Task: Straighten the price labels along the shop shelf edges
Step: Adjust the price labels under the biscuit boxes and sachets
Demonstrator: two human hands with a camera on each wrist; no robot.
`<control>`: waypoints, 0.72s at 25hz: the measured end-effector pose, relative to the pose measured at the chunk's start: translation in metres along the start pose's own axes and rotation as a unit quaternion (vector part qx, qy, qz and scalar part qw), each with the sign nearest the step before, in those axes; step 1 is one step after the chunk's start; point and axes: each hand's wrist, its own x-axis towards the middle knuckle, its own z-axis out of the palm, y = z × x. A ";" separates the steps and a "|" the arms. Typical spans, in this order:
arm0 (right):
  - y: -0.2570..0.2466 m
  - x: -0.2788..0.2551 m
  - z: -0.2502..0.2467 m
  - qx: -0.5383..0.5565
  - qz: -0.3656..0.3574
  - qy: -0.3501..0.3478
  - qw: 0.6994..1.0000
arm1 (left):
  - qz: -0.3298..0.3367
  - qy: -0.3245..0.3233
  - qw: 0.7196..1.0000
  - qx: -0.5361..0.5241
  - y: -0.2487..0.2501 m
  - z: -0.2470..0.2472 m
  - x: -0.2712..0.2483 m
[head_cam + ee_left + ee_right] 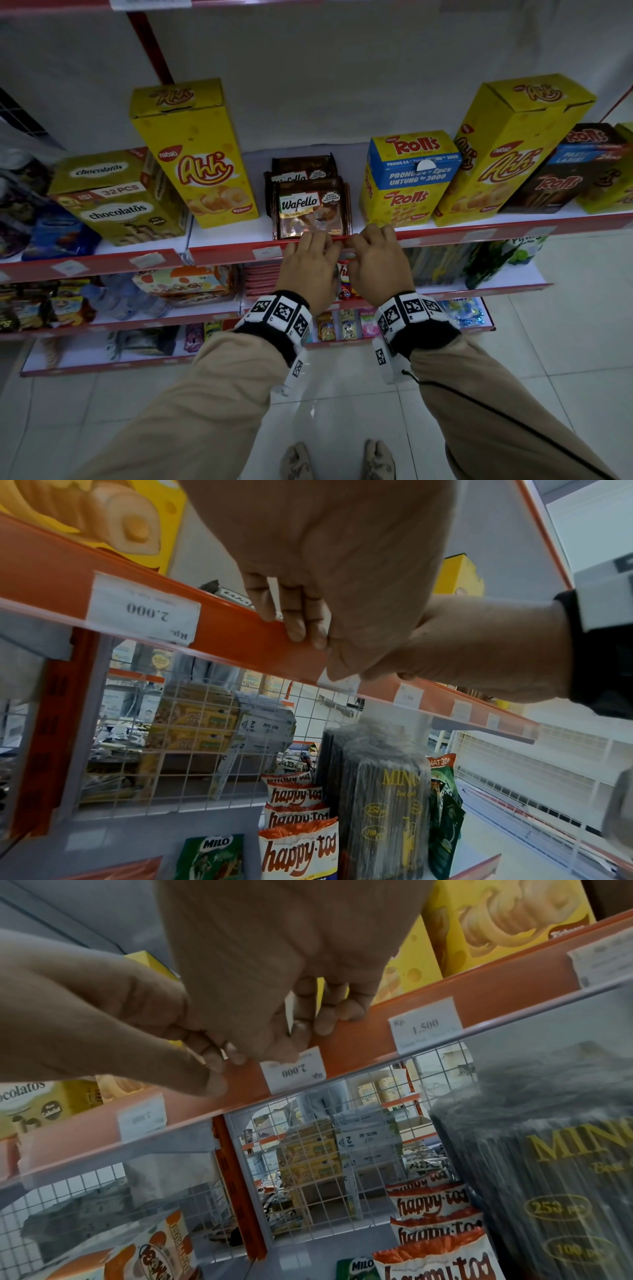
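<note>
With our left hand (310, 263) and right hand (376, 262) both pinching the 2.000 price label (294, 1070) on the red shelf edge (236, 251) below the Wafello pack (311, 209), we should level it gently, avoiding creases.

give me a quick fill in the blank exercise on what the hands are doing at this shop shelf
1. Both hands, left hand and right hand, rest on the red shelf edge strip right below the brown ____ wafer pack.
2. The white paper price label under the right hand's fingers reads ____.
3. That label's print sits ____ compared with the white 1.500 label.

Missing words: Wafello; 2.000; upside down
</note>
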 end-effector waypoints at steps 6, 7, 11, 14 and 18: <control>0.007 0.008 -0.007 0.075 0.042 -0.014 0.996 | 0.011 0.000 1.000 -0.006 -0.018 -0.008 0.003; 0.009 0.010 -0.009 0.111 0.048 -0.003 0.993 | 0.004 0.005 1.000 -0.024 -0.020 -0.008 0.002; 0.006 0.013 -0.011 0.347 0.153 0.086 0.921 | -0.029 0.056 0.982 -0.177 -0.024 -0.006 0.000; -0.003 0.011 -0.006 0.538 0.224 0.066 0.810 | -0.031 0.074 0.971 -0.223 -0.028 -0.006 -0.001; -0.015 0.006 0.001 0.618 0.248 0.032 0.745 | -0.038 0.085 0.964 -0.250 -0.030 -0.004 0.001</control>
